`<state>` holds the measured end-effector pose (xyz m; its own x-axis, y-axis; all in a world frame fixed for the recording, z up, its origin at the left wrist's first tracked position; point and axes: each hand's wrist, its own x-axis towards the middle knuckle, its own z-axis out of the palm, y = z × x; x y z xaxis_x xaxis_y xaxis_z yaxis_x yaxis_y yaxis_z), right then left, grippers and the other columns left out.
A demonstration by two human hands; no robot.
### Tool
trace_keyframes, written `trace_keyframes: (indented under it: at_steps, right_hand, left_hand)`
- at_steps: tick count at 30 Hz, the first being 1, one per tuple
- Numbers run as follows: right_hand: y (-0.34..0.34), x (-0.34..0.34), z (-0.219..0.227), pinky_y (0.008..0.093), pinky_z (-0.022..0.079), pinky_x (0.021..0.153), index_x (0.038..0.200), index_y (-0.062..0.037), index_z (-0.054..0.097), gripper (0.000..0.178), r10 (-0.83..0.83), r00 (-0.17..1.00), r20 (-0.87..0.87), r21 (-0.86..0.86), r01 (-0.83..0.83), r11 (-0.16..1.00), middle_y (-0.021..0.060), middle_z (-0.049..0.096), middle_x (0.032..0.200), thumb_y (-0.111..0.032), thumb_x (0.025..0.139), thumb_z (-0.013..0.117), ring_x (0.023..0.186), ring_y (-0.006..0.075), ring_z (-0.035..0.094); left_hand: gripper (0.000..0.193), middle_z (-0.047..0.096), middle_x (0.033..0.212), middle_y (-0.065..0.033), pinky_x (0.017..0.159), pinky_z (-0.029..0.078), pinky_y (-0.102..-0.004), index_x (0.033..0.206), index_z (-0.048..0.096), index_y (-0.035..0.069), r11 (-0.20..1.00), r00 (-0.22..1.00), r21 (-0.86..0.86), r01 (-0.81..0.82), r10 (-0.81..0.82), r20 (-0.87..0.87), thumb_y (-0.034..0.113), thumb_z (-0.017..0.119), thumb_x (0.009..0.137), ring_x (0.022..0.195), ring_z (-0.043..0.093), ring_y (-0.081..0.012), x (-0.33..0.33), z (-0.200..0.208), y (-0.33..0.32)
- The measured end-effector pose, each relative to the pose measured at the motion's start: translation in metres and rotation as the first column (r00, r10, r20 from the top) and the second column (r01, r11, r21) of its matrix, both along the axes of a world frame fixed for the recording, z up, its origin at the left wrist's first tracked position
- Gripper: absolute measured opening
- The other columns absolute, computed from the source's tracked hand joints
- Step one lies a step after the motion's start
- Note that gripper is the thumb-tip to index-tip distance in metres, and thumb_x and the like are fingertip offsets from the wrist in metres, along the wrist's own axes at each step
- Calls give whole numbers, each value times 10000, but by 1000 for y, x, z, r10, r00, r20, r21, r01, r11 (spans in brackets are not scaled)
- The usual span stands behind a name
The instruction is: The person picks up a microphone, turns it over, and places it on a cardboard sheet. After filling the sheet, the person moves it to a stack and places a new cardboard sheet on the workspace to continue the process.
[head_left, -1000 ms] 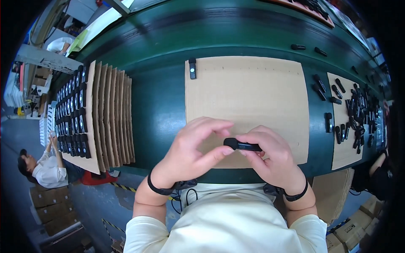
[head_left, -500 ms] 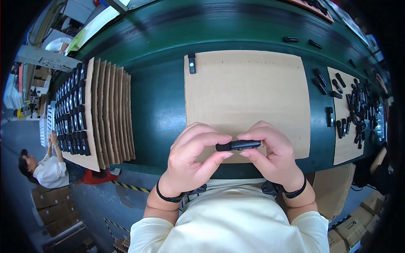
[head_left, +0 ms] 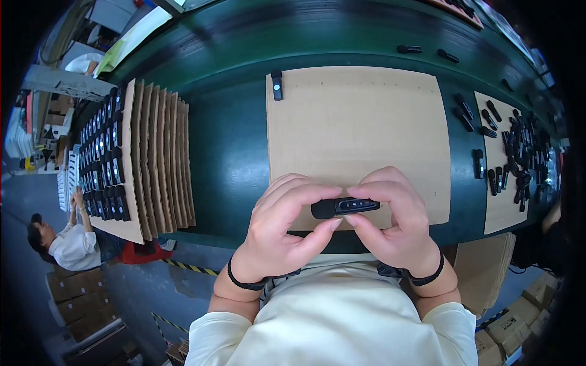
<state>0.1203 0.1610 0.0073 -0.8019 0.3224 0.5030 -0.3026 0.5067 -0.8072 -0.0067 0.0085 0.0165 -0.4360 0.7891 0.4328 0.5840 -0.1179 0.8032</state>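
A small black clip-on microphone (head_left: 345, 207) lies crosswise between my two hands, above the near part of a bare cardboard sheet (head_left: 360, 122). My left hand (head_left: 284, 216) pinches its rounded dark foam end with thumb and fingertips. On the other end, the slim glossy body, my right hand (head_left: 394, 210) has its thumb and fingers closed. A face with small marks is turned up toward me. One similar black microphone (head_left: 278, 85) with a light round spot rests at the sheet's far left corner.
Left stands a stack of cardboard sheets (head_left: 162, 165), with rows of microphones (head_left: 101, 155) on its outermost sheet. A pile of loose microphones (head_left: 522, 146) covers another cardboard sheet (head_left: 493, 210) on the right. The table (head_left: 229, 140) is green. A person (head_left: 76, 244) works at far left.
Between my fingers the microphone has rolled, so its marked broad face shows instead of its narrow side. Both hands stay in nearly the same place.
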Motion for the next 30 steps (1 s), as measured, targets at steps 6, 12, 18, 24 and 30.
trace_keyframes:
  at_steps: [6,12,18,24,30]
  right_hand:
    - [-3,1,1,342,496,664,1020,-12,645,343,-8,1000,12,-11,8,1000,124,630,905,43,699,752,794,280,610]
    - [-1,1,-1,342,495,663,1032,-13,651,359,-1,1000,-9,-2,1,1000,131,624,905,53,692,745,794,277,608]
    - [3,1,1,332,494,652,1060,-10,665,380,40,999,-2,1,-40,999,129,619,912,72,694,726,789,264,604]
    - [3,2,2,322,493,647,1051,-9,673,370,49,999,12,4,-50,999,127,619,921,88,696,716,790,254,603]
    - [3,3,4,308,497,685,1029,-9,658,335,44,999,-12,32,-43,999,130,620,945,117,719,674,823,236,605]
  left_hand:
    - [300,680,904,-136,919,478,-446,984,646,-34,999,998,43,19,-16,-62,20,749,708,850,647,-273,-3,-4,1]
    - [288,676,891,-129,917,475,-460,980,641,-33,998,997,61,34,-30,-68,20,745,717,846,646,-268,-4,-4,1]
    - [281,674,887,-126,916,473,-460,977,638,-36,997,998,75,20,-15,-64,28,748,726,845,642,-264,-5,-6,0]
    - [299,676,912,-136,917,468,-453,993,640,-42,997,999,66,37,-34,-39,110,765,768,869,635,-263,-5,-4,-1]
    - [361,672,966,-156,917,465,-386,1023,634,-57,1000,991,-12,22,-20,133,237,739,841,925,624,-248,-3,1,-2]
